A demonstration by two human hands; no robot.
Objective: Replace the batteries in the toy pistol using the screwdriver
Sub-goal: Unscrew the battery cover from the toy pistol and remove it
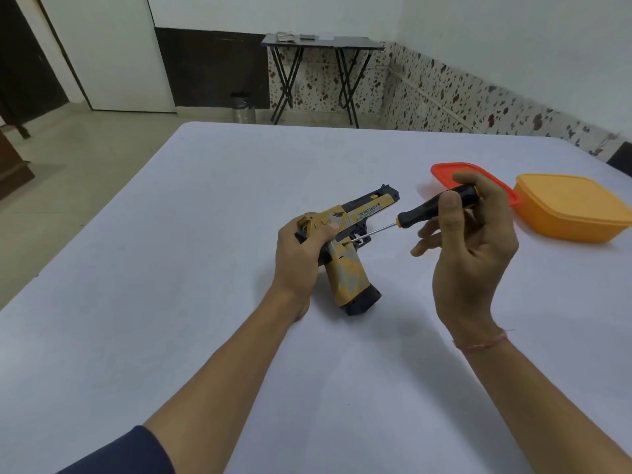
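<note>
- My left hand grips the back end of the toy pistol, fingers curled round the rear of the slide and thumb pressed on its side.
- The pistol stands near the middle of the white table, butt down and barrel pointing away from me, to the right (whether the black base really touches the cloth I cannot tell).
- My right hand pinches the far end of the screwdriver handle between thumb and forefinger; the other fingers hang loose below it.
- The screwdriver slants down to the left, its thin shaft ending at a small hole in the pistol's side, just above the grip.
- Behind my right hand lies a red lid, and just beside it, to the right, an orange container.
</note>
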